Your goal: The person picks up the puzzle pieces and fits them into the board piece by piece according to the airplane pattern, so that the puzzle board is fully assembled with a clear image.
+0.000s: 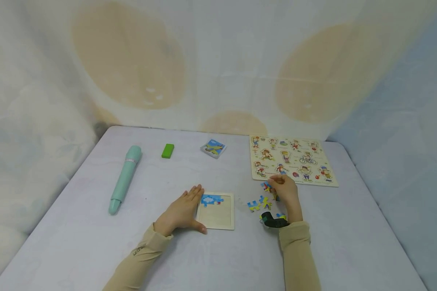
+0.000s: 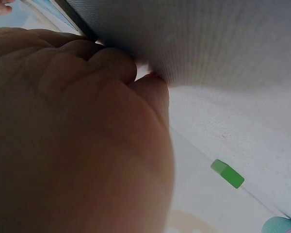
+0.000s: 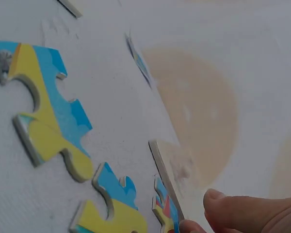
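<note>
My left hand lies with fingers straight along the left side of a square wooden puzzle frame, its thumb near the lower left corner. Blue jigsaw pieces sit joined along the frame's upper edge. To the right, my right hand reaches down over loose blue and yellow jigsaw pieces. In the right wrist view, its thumb stands apart from a fingertip, which is right at the edge of a small blue, yellow and red piece. Part of the pile is hidden under this hand.
A wooden board with sports figures lies just beyond my right hand. Toward the back are a small airplane picture and a green block. A mint-green microphone-shaped object lies at left. A black wrist device hangs by the right cuff.
</note>
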Tool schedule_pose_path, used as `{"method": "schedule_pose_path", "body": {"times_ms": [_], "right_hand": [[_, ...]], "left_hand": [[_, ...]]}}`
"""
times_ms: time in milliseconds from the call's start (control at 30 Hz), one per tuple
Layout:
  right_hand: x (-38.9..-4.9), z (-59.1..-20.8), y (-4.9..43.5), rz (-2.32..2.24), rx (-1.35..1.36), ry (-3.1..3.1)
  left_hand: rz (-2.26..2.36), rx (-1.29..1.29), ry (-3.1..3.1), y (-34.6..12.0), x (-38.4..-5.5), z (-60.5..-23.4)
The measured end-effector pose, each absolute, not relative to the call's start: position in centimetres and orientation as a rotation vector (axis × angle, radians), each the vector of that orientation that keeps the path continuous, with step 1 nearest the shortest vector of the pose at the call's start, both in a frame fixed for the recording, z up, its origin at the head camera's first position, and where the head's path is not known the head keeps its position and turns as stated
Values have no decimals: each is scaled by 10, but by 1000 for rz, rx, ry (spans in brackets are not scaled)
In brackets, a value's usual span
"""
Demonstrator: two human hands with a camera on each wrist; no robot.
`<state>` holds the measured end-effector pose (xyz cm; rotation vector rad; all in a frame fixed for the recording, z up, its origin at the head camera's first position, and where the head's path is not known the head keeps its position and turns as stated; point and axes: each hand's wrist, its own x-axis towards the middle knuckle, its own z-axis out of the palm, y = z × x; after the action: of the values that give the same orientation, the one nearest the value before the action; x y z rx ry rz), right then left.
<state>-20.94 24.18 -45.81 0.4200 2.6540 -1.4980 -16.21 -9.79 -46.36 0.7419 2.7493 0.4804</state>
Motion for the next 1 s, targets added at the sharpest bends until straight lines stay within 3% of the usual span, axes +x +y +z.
{"method": "schedule_pose_path", "body": {"times_ms": [1000], "right_hand": [[-205,-458,210,-1082,383,2883]], "left_hand": [[466,746,2763,-98,-163,-466]]}}
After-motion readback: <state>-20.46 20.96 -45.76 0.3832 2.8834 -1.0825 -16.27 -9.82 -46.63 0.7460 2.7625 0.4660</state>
